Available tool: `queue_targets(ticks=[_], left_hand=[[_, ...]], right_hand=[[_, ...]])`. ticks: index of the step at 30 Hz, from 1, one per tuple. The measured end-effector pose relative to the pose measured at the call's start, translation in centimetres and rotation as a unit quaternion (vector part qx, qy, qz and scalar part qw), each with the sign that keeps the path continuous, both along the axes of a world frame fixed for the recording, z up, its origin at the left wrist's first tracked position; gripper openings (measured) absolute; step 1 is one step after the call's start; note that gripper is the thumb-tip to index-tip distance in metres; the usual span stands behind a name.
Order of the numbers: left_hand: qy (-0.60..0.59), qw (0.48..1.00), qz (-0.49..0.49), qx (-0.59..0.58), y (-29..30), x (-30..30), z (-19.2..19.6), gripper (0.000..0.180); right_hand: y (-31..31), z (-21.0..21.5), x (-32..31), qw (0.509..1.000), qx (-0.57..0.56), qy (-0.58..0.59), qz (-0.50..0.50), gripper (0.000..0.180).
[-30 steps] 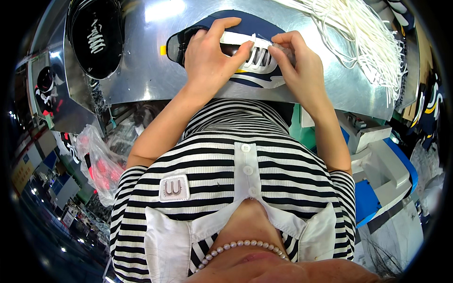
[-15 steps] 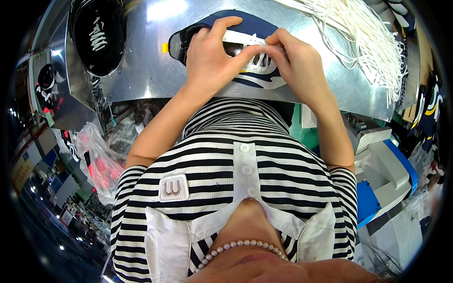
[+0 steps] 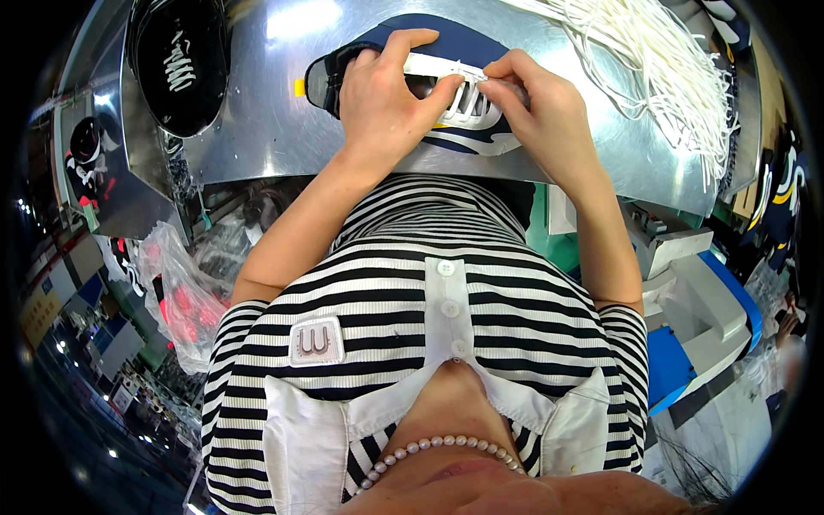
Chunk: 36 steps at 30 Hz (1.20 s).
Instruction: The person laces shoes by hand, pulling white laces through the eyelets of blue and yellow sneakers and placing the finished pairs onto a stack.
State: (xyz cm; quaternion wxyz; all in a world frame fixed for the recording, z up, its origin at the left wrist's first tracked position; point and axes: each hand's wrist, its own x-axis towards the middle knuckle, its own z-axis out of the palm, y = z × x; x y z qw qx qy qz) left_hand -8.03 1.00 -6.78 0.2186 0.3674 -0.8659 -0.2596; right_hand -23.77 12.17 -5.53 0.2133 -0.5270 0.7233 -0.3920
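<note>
A navy shoe upper [image 3: 459, 36] with white and yellow trim lies on the metal table, its dark collar to the left. White shoelace [image 3: 469, 101] runs in several crossing rows over its opening. My left hand [image 3: 378, 112] grips the upper beside the collar, some fingers hidden inside or behind it, thumb resting by the lace rows. My right hand [image 3: 549, 112] is at the right end of the lacing, thumb and forefinger pinched together on the lace. Exactly which strand they hold is hard to see.
A bundle of loose white laces [image 3: 661, 94] spreads over the right of the metal table [image 3: 257, 129]. At the left stands a black bin [image 3: 180, 77] with white cord inside. Clear plastic bags [image 3: 184, 292] hang below left, and a grey and blue machine [image 3: 699, 318] stands at lower right.
My left thumb has drawn back to the left, away from my right fingertips, showing more of the lace rows. My right hand stays at nearly the same place.
</note>
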Motion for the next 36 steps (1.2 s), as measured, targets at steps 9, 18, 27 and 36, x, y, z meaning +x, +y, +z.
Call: queue_targets(ticks=[9, 18, 27, 36], left_hand=[[0.056, 0.987, -0.055, 0.139, -0.4, 0.6, 0.4, 0.035], [0.165, 0.946, -0.025, 0.279, -2.5, 0.0, -0.6, 0.031], [0.105, 0.971, -0.045, 0.210, -1.4, -1.5, 0.7, 0.054], [0.161, 0.929, -0.082, 0.324, -2.0, -1.0, 0.2, 0.062]], right_hand=[[-2.6, 0.2, 0.0, 0.991, 0.069, 0.096, 0.070, 0.026], [-1.2, 1.9, -1.3, 0.990, 0.059, 0.131, 0.016, 0.021], [-1.8, -4.2, 0.6, 0.980, -0.097, 0.005, -0.176, 0.015], [-1.8, -4.4, 1.1, 0.977, -0.092, 0.090, -0.170, 0.018]])
